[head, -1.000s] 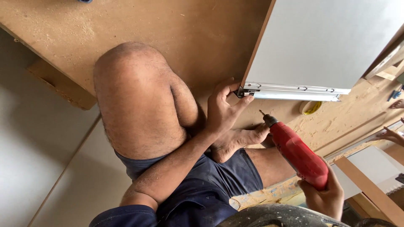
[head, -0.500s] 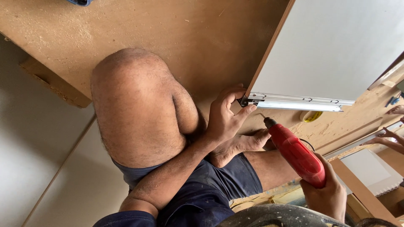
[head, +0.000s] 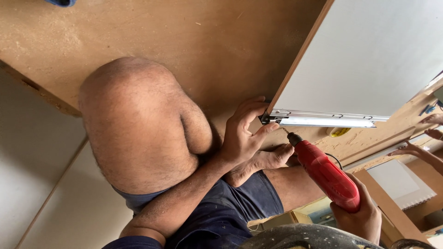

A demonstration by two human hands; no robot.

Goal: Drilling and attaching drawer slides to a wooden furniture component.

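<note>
Between thumb and fingers [head: 251, 110] of left hand [head: 242, 138]: near end of metal drawer slide [head: 323, 118], pinched at its dark end bracket. Slide silver, long and narrow, lying along lower edge of white panel [head: 369, 55] with brown edge band. Just below thumb tip: bit of red electric drill [head: 325, 173], angled up toward slide's underside. Drill body glossy red, black chuck, dark cord trailing behind. Right hand [head: 357, 216] wrapped closed around drill handle. Behind left wrist: bent bare knee [head: 134, 124], dark blue shorts [head: 226, 212]. Underneath everything: dusty brown board [head: 184, 41].
</note>
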